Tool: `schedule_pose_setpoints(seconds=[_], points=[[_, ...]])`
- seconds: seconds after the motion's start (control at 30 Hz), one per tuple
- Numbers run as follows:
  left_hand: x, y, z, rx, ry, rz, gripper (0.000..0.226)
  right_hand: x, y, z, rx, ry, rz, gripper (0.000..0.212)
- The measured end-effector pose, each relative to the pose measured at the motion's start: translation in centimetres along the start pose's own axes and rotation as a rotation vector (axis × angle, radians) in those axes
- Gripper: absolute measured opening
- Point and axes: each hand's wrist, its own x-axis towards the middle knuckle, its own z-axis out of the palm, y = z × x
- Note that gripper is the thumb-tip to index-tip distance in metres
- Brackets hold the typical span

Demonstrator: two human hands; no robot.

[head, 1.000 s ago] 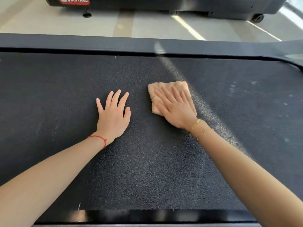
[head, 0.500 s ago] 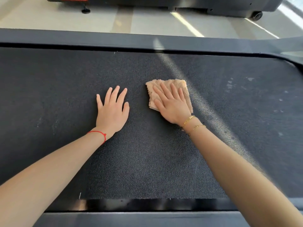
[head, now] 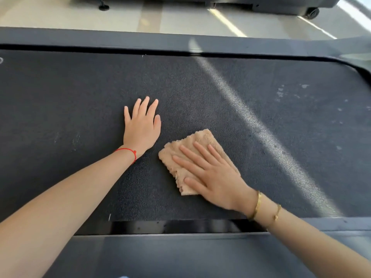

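Two bare arms reach over a dark treadmill belt (head: 200, 93). The right hand (head: 212, 177), fingers straight and spread, presses flat on a folded tan cloth (head: 192, 141) lying near the belt's near edge. The left hand (head: 141, 127) rests flat on the belt, fingers extended, just left of the cloth, gripping nothing.

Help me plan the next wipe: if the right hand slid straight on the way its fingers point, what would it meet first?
Likely the left hand: the right hand, flat on the cloth, points up-left over treadmill belt toward its thumb side. The cloth's edge would touch first.
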Motion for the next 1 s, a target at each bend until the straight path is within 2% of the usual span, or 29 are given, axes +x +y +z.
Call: schedule_pose_setpoints(seconds=[0.13, 0.2, 0.37, 0.47, 0.53, 0.63, 0.7, 0.77, 0.83, 1.0], points=[[0.0, 0.0, 0.1, -0.007, 0.001, -0.009, 0.052, 3.7, 1.5, -1.1, -0.003, 0.035, 0.303, 0.055], [0.0, 0.0, 0.1, -0.004, -0.002, -0.010, 0.052, 3.9, 0.2, -0.8, -0.009, 0.034, 0.350, 0.056], [0.0, 0.0, 0.0, -0.020, 0.006, -0.012, 0.051, -1.0, -5.3, 0.9, 0.010, 0.012, 0.057, 0.057], [-0.1, 0.0, 0.0, -0.023, 0.001, -0.011, 0.051, -2.8, -5.1, 1.2, 0.037, 0.019, 0.004, 0.056], [-0.1, 0.0, -0.1, -0.025, -0.004, -0.012, 0.051, -2.7, -3.0, 0.7, -0.009, 0.035, 0.087, 0.056], [-0.1, 0.0, -0.1, -0.014, -0.011, -0.012, 0.052, -1.1, 2.0, -0.5, -0.063, 0.059, 0.361, 0.055], [-0.1, 0.0, -0.1, -0.012, -0.014, -0.012, 0.052, 0.6, 4.7, -1.4, -0.017, 0.058, 0.525, 0.055], [-0.1, 0.0, -0.1, -0.012, -0.009, -0.010, 0.052, 1.7, 5.1, -1.7, 0.037, 0.065, 0.583, 0.055], [-0.1, 0.0, -0.1, -0.011, -0.011, -0.010, 0.052, 1.4, 3.3, -1.2, 0.025, 0.069, 0.532, 0.056], [0.0, 0.0, 0.0, 0.019, -0.008, -0.005, 0.052, -4.8, -1.6, 0.2, 0.026, 0.044, 0.245, 0.055]])
